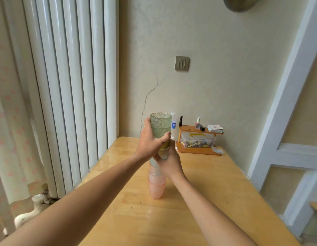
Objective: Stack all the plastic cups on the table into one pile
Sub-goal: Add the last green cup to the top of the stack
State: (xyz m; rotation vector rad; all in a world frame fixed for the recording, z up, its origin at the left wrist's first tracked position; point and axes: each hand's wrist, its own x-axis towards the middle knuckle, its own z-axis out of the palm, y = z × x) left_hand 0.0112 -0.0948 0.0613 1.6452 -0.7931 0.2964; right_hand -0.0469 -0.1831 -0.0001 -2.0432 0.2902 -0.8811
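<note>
A tall pile of nested plastic cups stands upright on the wooden table (pixel 198 201). Its lower part is several pink cups (pixel 156 187), its upper part several textured green cups (pixel 160 125). My left hand (pixel 150 142) is wrapped around the green cups from the left, thumb across the front. My right hand (pixel 170 164) grips the pile just below, where green meets pink. The hands hide the join between the two colours. The lowest pink cup rests on the table top.
At the far end of the table a small wooden shelf (pixel 198 139) holds nail polish bottles, a card pack and a clear plastic box (pixel 197 141). A small bottle (pixel 173 123) stands behind the cups. A radiator (pixel 65 86) lines the left side.
</note>
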